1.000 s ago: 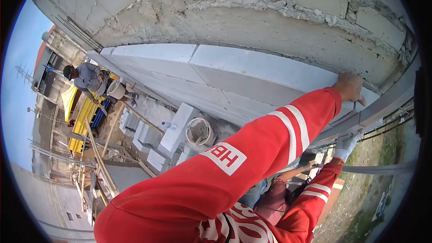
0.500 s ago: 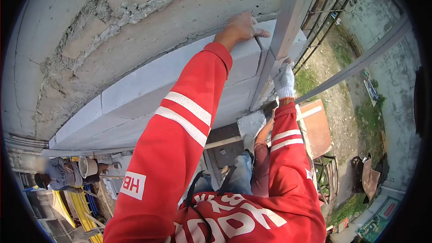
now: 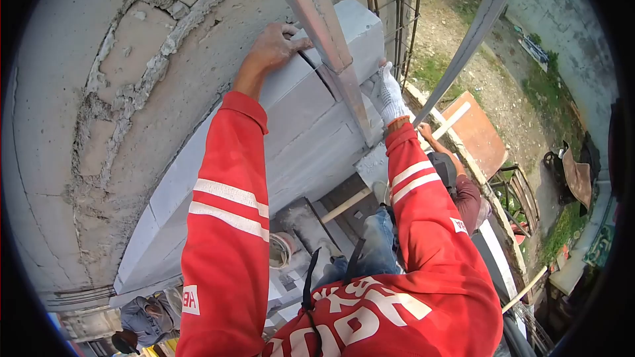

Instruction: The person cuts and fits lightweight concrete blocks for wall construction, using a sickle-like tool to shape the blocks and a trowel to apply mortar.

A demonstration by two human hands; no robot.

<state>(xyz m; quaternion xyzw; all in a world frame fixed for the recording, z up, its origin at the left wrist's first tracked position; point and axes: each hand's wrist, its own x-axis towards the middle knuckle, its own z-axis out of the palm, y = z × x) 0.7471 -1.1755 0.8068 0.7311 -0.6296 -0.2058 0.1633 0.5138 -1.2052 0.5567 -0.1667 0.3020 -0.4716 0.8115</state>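
Note:
My bare left hand (image 3: 276,46) rests at the top edge of a row of pale wall blocks (image 3: 297,99), beside a dark vertical joint, thumb and fingers apart. Past that joint sits the end block (image 3: 364,34), crossed in front by a square metal post (image 3: 317,16). Wearing a white knit glove with bare fingertips, my right hand (image 3: 390,96) is closed at the lower corner of the end block. Part of its grip is hidden behind the block and post.
Rough concrete (image 3: 198,53) rises behind the blocks. Rebar (image 3: 400,13) stands beyond their end, and another metal post (image 3: 469,33) slants at right. Below are a bucket (image 3: 281,250), a crouching person (image 3: 466,192) close to my right arm, and another person (image 3: 149,320) lower left.
The view has shifted, so the blocks and both hands appear farther left. More of the end block and the person by my right arm shows. Both hands stay at the blocks.

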